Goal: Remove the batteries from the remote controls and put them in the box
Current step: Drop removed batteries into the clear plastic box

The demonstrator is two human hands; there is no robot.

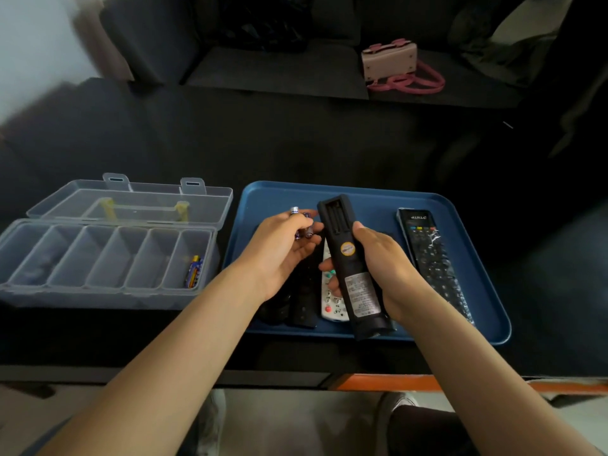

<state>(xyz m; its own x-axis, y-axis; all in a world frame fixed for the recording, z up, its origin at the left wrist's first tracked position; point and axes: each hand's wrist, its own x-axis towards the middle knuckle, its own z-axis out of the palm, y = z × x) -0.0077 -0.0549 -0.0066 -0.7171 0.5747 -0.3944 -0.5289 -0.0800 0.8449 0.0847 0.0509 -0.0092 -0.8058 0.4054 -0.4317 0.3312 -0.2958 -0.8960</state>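
While the right hand [371, 258] gripped the emptied black remote [352, 264] at frame centre, left-hand fingers [309, 240] curled around two batteries [302, 225], the box [108, 255] at left holding one battery [194, 269].

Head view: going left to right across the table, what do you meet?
Clear compartment box with batteries in its rightmost compartment → left hand holding batteries → black remote, battery bay open, in the right hand → wrapped black remote on the blue tray.
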